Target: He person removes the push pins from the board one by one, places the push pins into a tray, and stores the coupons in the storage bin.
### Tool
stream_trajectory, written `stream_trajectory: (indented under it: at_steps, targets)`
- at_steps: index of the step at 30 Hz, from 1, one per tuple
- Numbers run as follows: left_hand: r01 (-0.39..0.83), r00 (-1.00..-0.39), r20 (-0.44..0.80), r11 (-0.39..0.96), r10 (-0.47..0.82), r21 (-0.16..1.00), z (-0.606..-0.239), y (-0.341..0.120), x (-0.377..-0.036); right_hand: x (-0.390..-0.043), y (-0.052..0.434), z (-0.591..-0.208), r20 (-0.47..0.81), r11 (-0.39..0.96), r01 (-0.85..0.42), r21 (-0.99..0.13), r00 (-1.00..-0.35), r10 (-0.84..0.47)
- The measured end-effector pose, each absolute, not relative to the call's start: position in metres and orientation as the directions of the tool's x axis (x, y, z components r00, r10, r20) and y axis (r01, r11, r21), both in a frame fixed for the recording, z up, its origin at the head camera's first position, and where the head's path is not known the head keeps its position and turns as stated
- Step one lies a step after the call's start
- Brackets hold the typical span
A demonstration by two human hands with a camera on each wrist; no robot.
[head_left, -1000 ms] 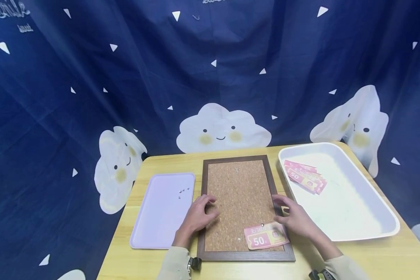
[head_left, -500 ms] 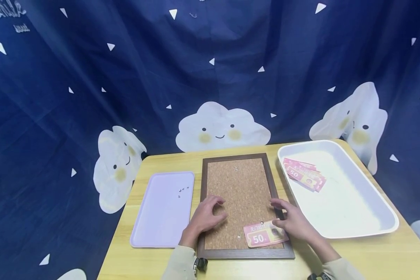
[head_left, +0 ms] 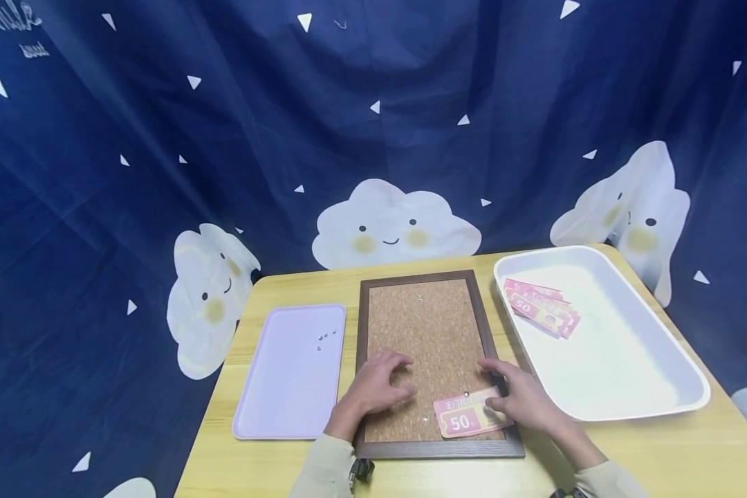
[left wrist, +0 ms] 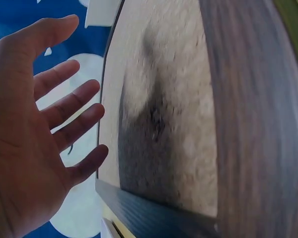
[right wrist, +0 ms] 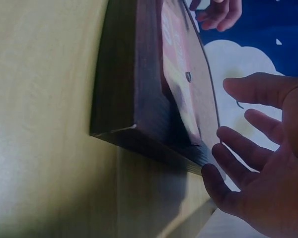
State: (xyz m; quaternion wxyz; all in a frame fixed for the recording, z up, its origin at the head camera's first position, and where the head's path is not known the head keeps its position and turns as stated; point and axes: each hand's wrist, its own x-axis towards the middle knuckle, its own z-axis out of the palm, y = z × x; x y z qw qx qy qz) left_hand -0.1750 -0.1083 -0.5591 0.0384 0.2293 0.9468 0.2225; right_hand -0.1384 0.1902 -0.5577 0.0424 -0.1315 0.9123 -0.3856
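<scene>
A framed cork board lies on the table between my two hands. Near its lower right corner a pink-and-yellow coupon printed "50" is fixed by a small pushpin at its top edge. My left hand hovers above the left part of the cork, its fingers spread and relaxed, holding nothing. Over the board's right edge, beside the coupon, is my right hand, likewise with loose, parted fingers and nothing in them. In the right wrist view the coupon stands slightly off the cork.
On the left a lilac tray carries several tiny pins. At the right a white tray holds a fan of pink coupons. Another small pin shows near the board's top. A blue curtain hangs behind the table.
My left hand has moved rightward over the cork. My right hand has shifted slightly left and down. The coupon and both trays keep their places on the table.
</scene>
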Motion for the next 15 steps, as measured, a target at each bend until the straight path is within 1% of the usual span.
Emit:
stream_trajectory:
  at_steps: [5, 12, 15]
  targets:
    - [0.449, -0.866, -0.018, 0.793, 0.5, 0.411, -0.56, -0.099, -0.172, -0.136, 0.191, -0.56, 0.01, 0.678, -0.216, -0.703, -0.956, -0.294]
    - [0.46, -0.854, -0.059, 0.803, 0.517, 0.379, -0.562, -0.09, -0.169, -0.134, 0.192, -0.558, -0.02, 0.677, -0.208, -0.706, -0.95, -0.312]
    - [0.474, -0.848, -0.062, 0.804, 0.527, 0.359, -0.563, -0.086, -0.169, -0.134, 0.193, -0.559, -0.014, 0.682, -0.218, -0.698, -0.948, -0.317]
